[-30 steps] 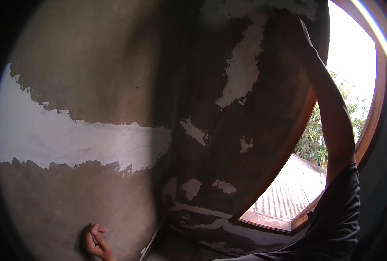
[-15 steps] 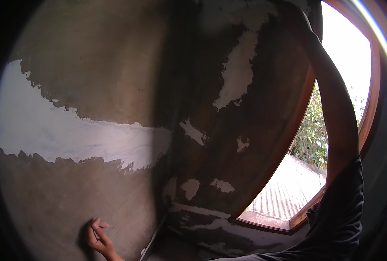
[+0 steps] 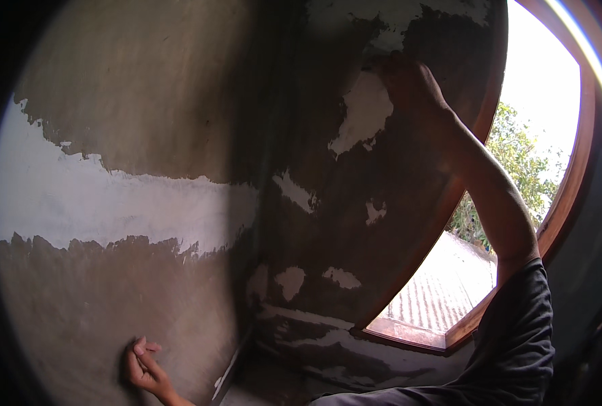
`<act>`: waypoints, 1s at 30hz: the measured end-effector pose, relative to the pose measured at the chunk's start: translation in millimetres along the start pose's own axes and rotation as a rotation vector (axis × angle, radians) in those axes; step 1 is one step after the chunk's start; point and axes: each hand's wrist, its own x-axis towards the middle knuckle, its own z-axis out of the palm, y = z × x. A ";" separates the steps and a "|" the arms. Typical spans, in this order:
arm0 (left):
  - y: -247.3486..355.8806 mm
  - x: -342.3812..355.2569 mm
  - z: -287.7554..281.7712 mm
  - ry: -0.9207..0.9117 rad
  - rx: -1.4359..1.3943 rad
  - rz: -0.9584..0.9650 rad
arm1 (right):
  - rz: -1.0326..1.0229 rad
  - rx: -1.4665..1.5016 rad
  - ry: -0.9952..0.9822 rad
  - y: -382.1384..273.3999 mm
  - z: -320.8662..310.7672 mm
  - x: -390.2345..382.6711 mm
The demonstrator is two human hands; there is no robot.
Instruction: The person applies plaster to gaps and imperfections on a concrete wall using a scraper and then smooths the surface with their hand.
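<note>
My left hand (image 3: 145,369) is low at the left, against the brown-grey plastered wall (image 3: 125,291). Its fingers are loosely bent and partly apart, with nothing visible in them. High in the middle, my right hand (image 3: 409,81) reaches the darker wall (image 3: 355,223) beside the window. Its fingers are bent in toward the surface, at the top of a pale patch (image 3: 365,111). Shadow hides what they hold, if anything. A broad white band of filler (image 3: 118,206) with ragged edges runs across the left wall.
A wooden-framed window (image 3: 473,331) stands at the right, with a ribbed roof (image 3: 436,291) and leafy branches (image 3: 510,142) outside. My right arm crosses in front of it. Smaller pale patches (image 3: 291,281) dot the dark wall. The two walls meet in a shadowed corner.
My right hand has come down and left along the dark wall, from the top edge to the pale patch. My left hand stays at its place on the wall; the view has shifted slightly.
</note>
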 end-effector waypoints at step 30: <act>3.6 0.4 6.2 0.013 -0.007 0.010 | -0.030 0.468 0.057 -54.7 -1.0 -10.1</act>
